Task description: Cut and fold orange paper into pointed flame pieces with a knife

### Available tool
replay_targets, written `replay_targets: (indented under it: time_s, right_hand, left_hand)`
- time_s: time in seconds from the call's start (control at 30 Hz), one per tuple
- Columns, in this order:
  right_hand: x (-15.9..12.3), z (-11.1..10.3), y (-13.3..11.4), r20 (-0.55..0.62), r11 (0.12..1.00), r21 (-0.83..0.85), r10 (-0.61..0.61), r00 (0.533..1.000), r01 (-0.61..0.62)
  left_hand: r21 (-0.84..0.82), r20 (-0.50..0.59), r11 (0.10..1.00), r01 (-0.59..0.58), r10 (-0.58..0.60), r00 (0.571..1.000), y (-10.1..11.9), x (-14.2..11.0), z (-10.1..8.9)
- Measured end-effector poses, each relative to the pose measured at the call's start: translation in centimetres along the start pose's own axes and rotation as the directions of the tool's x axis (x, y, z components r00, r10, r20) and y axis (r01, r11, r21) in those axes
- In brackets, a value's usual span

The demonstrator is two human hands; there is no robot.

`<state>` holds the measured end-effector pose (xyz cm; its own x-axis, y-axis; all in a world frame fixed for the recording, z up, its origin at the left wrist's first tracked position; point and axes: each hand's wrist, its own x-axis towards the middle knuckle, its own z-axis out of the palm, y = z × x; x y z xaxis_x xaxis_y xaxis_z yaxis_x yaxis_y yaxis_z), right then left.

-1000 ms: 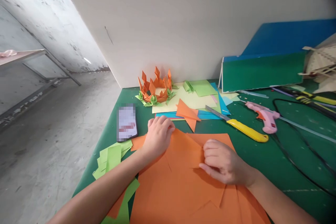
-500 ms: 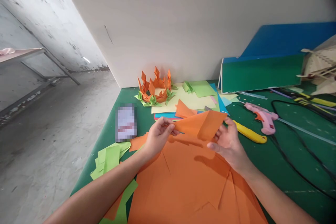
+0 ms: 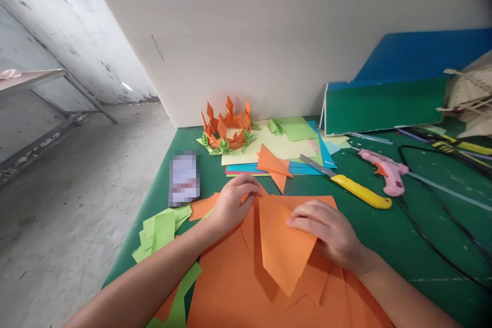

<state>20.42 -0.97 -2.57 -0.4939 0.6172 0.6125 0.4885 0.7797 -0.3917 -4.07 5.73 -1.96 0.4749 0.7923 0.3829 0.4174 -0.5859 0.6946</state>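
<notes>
A folded piece of orange paper (image 3: 282,246) tilts over larger orange sheets (image 3: 230,297), its pointed end toward me. My left hand (image 3: 237,204) pinches its upper left corner between thumb and fingers. On the right, my right hand (image 3: 326,233) is closed on the paper's right edge, fingers on top; its thumb is hidden beneath. Just beyond lies a folded orange paper piece (image 3: 274,164). A yellow utility knife (image 3: 359,192) rests on the green table to the right, blade out. Behind my left hand stands an orange paper crown (image 3: 226,130) with green leaf-like folds at its base.
Green paper pieces (image 3: 163,233) lie by the table's left edge, near a pixelated rectangular object (image 3: 184,179). A pink glue gun (image 3: 388,171) with a black cord sits at right. Stacked coloured paper (image 3: 246,156) and a white board (image 3: 249,36) are at the back.
The folded orange paper has come down toward me and turned, its point now facing me. My right hand has moved from beneath its right end to over its edge.
</notes>
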Motion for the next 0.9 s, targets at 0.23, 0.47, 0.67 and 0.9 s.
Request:
replay_targets:
  time_s: [0.23, 0.47, 0.67, 0.9]
  right_hand:
    - [0.2, 0.3, -0.3, 0.079, 0.936, -0.3, -0.167, 0.983, 0.183]
    - [0.4, 1.1, 0.1, 0.189, 0.947, -0.278, -0.111, 0.976, 0.162]
    - [0.3, 0.6, 0.5, 0.316, 0.994, -0.085, -0.04, 0.948, 0.07]
    - [0.6, 0.3, 0.6, 0.279, 0.992, 0.063, 0.089, 0.956, -0.11]
  left_hand:
    - [-0.068, 0.101, 0.994, -0.081, 0.087, 0.991, 0.4, -0.4, 0.1]
    - [0.156, 0.315, 0.978, -0.139, 0.084, 0.945, 0.7, -0.3, 0.1]
    - [0.276, 0.37, 0.944, -0.178, 0.066, 0.927, 0.9, 0.2, 0.1]
    - [0.153, 0.423, 0.967, -0.203, 0.121, 0.898, 1.1, 0.4, -0.4]
